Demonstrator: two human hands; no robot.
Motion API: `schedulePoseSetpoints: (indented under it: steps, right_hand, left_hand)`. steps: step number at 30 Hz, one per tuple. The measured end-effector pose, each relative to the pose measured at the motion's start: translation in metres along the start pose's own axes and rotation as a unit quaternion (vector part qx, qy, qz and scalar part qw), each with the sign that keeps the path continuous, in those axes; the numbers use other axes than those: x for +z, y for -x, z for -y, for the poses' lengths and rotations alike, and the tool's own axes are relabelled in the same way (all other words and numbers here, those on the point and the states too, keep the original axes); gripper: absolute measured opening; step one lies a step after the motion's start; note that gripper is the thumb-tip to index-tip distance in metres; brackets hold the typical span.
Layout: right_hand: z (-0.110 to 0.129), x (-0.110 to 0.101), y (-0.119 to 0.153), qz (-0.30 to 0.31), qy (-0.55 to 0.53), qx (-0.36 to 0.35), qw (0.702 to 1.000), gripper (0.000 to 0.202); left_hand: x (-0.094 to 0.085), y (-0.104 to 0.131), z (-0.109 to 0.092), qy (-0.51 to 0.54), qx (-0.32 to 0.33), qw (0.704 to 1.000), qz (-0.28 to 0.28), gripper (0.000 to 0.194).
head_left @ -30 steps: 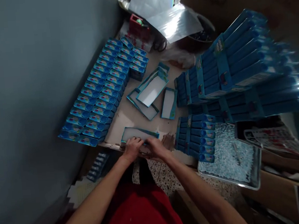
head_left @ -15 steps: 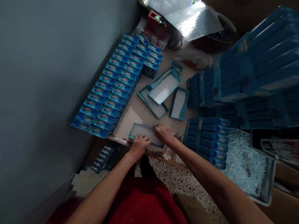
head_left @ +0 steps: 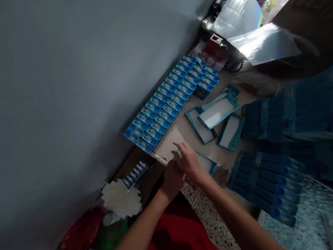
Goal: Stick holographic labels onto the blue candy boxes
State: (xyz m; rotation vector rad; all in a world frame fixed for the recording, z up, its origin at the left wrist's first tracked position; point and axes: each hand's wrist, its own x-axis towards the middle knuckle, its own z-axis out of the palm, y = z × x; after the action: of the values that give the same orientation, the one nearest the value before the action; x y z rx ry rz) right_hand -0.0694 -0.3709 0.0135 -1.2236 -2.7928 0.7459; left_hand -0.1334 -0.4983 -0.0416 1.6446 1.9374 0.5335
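Earlier apart on the blue carton, left hand and right hand now overlap by the table's near edge, grips unclear; its surface shows toward the box rows.

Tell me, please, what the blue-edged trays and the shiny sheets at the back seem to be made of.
Blue-edged trays: probably thin printed cardboard, with fairly matte white insides and slim, flat walls.
Shiny sheets: likely plastic film, glossy, judging by bright glare and a rainbow-tinted edge.
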Motion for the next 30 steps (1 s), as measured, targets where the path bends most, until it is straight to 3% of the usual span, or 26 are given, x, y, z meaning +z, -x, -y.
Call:
schedulePoseSetpoints:
  steps: [2, 4, 5, 7, 9, 12, 15, 21, 27, 30]
  right_hand:
    - [0.042, 0.022, -0.017, -0.073, -0.063, -0.035, 0.995, 0.055]
    - [0.073, 0.043, -0.034, -0.113, -0.049, -0.027, 0.992, 0.071]
    - [0.083, 0.052, -0.042, -0.120, -0.028, -0.016, 0.992, 0.076]
    - [0.093, 0.066, -0.053, -0.116, 0.016, -0.001, 0.993, 0.077]
    - [0.093, 0.076, -0.057, -0.106, 0.040, -0.003, 0.994, 0.074]
    - [0.089, 0.082, -0.055, -0.105, 0.051, 0.005, 0.993, 0.067]
    - [0.089, 0.081, -0.047, -0.098, 0.056, 0.021, 0.993, 0.066]
    - [0.102, 0.071, -0.036, -0.047, 0.038, 0.022, 0.998, 0.094]
    - [0.123, 0.069, -0.070, -0.025, 0.039, 0.059, 0.997, 0.090]
    - [0.123, 0.067, -0.081, -0.029, 0.014, 0.065, 0.997, 0.094]
  left_hand:
    - [-0.028, 0.030, 0.032, -0.007, -0.094, 0.989, -0.118, 0.022]
    - [-0.059, 0.044, 0.067, -0.001, -0.191, 0.947, -0.258, 0.028]
    - [-0.074, 0.043, 0.082, 0.015, -0.228, 0.914, -0.335, 0.028]
    - [-0.101, 0.024, 0.106, 0.022, -0.233, 0.877, -0.420, 0.029]
    - [-0.121, -0.010, 0.120, -0.023, -0.151, 0.909, -0.388, 0.026]
    - [-0.138, -0.053, 0.131, -0.112, -0.018, 0.964, -0.241, 0.025]
    - [-0.143, -0.065, 0.142, -0.138, 0.015, 0.974, -0.178, 0.026]
    - [-0.139, -0.046, 0.157, -0.137, 0.019, 0.972, -0.188, 0.028]
    - [-0.147, -0.061, 0.159, -0.083, 0.010, 0.979, -0.186, 0.022]
    - [-0.146, -0.043, 0.150, -0.069, -0.005, 0.966, -0.247, 0.024]
